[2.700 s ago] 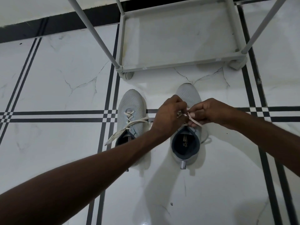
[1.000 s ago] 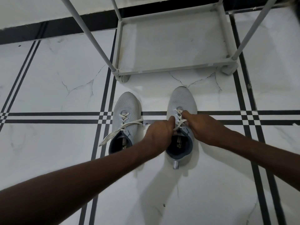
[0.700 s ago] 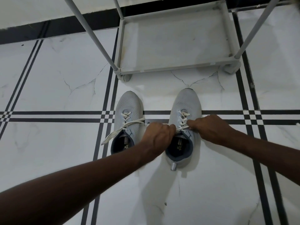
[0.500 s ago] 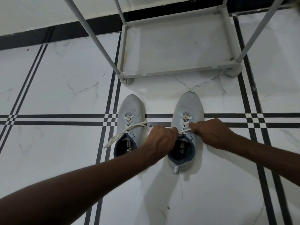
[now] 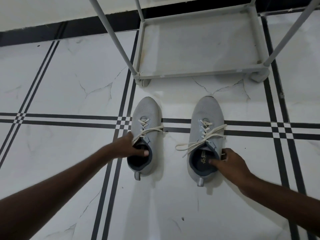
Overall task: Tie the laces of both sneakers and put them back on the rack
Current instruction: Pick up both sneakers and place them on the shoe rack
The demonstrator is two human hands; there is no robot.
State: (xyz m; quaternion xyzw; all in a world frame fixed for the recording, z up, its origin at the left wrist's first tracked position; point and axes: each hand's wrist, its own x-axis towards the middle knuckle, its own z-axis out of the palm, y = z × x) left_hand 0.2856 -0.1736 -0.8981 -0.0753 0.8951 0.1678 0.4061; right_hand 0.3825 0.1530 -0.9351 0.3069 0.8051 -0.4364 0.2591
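Note:
Two light grey sneakers with cream laces stand side by side on the tiled floor, toes toward the rack. My left hand [image 5: 129, 147] grips the collar of the left sneaker [image 5: 147, 116], thumb inside the opening. My right hand [image 5: 230, 161] holds the collar of the right sneaker [image 5: 207, 111], thumb inside. The right sneaker's laces [image 5: 204, 137] are crossed near the tongue, with loose ends trailing out to both sides. The left sneaker's laces [image 5: 147, 129] lie across its tongue. The grey shoe rack [image 5: 190, 76] stands just beyond the toes, its bottom shelf bare.
White marble-look floor tiles with black stripe borders run all around. The rack's slanted grey posts [image 5: 112, 37] rise toward me at left and right. A black skirting strip [image 5: 69, 28] runs along the wall behind.
Both hands let go of the right sneaker's laces. My left hand moved over to the left sneaker's collar and my right hand dropped to the right sneaker's collar.

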